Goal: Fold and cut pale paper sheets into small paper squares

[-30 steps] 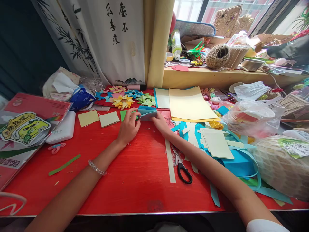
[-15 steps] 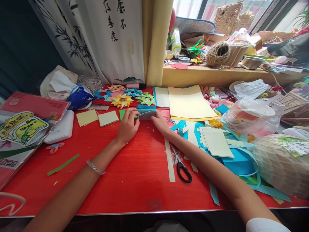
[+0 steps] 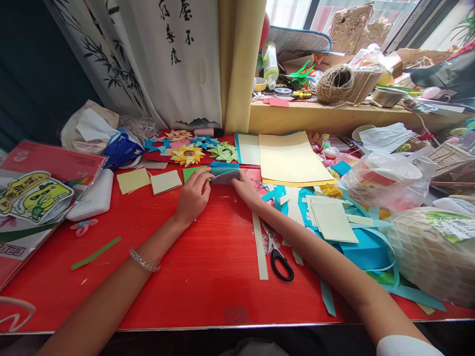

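Near the back of the red table, a small stack of blue paper (image 3: 225,170) is held between my two hands, its near sheet bent upward. My left hand (image 3: 193,195) has its fingers closed at the stack's left end. My right hand (image 3: 245,189) pinches the right end, with its thumb hidden in part. A green paper piece (image 3: 191,172) lies just behind my left hand. Left of it are a cream paper stack (image 3: 166,182) and a pale yellow paper stack (image 3: 134,181). Folded paper stars (image 3: 188,155) lie behind the hands.
Black-handled scissors (image 3: 281,262) and a long pale paper strip (image 3: 260,247) lie beneath my right forearm. Large cream sheets (image 3: 293,158) are at the back right. Blue scraps and cut cream sheets (image 3: 334,220) crowd the right side. A red plastic folder (image 3: 48,198) stands left.
My left hand has shifted very slightly left along the blue paper. Both hands stay at the paper's ends; the rest looks the same apart from a small view shift.
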Tool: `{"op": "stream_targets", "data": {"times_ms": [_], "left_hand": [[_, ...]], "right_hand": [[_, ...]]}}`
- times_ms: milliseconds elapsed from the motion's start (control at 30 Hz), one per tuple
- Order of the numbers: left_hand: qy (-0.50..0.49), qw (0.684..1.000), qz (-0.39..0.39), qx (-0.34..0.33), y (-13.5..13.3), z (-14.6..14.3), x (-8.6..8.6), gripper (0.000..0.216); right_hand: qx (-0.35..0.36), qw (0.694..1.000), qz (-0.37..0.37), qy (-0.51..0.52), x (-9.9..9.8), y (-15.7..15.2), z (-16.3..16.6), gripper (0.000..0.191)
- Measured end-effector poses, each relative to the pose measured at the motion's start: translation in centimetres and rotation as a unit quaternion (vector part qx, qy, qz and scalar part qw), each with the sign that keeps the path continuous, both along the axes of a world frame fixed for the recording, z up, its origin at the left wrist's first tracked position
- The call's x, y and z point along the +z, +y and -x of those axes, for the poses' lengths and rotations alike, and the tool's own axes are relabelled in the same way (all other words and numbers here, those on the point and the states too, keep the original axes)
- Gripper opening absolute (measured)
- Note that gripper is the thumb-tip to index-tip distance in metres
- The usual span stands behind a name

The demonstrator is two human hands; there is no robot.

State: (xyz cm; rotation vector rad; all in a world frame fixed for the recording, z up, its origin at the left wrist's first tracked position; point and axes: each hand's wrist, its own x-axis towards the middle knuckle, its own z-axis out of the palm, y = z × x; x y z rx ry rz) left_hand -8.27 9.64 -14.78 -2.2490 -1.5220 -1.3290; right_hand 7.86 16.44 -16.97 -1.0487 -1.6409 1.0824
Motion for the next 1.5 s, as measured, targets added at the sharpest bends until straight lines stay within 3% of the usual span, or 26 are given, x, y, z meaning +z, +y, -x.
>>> {"op": "stream_targets", "data": {"times_ms": [367,500,767,1300,1500], "left_hand": [[-0.03,1.0,-0.003,-0.007,-0.3,0.1,0.2,0.029],[-0.073,0.996,0.044,0.014,-0.2,-0.1,0.7,0.027],[-0.179,0.973,0.147,-0.015,0.5,0.1,0.5,0.036],[-0.204,0.967,0.151,-0.025,0.7,0.2,0.3,0.034],[-0.203,0.969,0.142,-0.015,0.7,0.1,0.4,0.023]], "right_hand": [[-0.003,1.0,0.011,-0.01,0.2,-0.1,0.0,0.031],[-0.001,1.0,0.007,-0.009,0.1,0.0,0.1,0.031],[-0.003,1.0,0.0,-0.007,-0.2,0.3,0.0,0.031],[0.001,1.0,-0.001,-0.01,-0.6,0.4,-0.1,0.031],[0.001,1.0,-0.001,-0.01,-0.5,0.3,-0.1,0.031]]}}
